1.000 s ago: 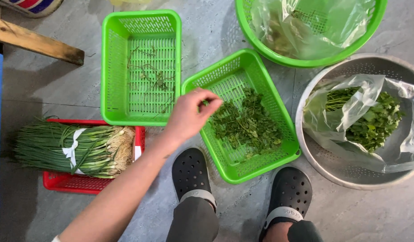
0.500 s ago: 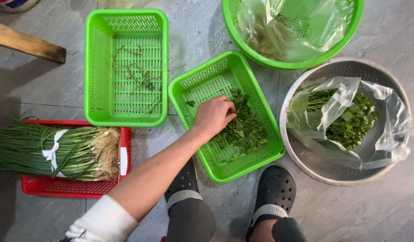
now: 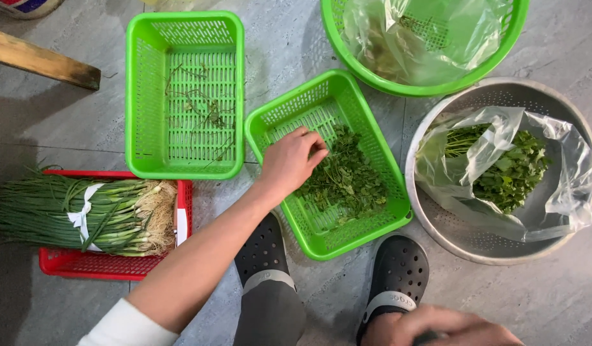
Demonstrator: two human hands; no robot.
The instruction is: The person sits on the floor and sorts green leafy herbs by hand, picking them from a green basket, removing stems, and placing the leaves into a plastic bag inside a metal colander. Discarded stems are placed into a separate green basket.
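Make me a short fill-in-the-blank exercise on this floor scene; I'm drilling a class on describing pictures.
1. The left hand reaches into the slanted green basket, touching the leafy ____ in it.
2. The bundle of spring onions lies on a ____ basket.
3. The metal colander holds herbs inside a clear plastic ____.
4. The upright rectangular green basket holds only a few thin ____.

Missing words: herbs; red; bag; stems

Clear plastic bag (image 3: pixel 501 173) in steel colander (image 3: pixel 437 224), another (image 3: pixel 424 38) in round green basket (image 3: pixel 347 51)
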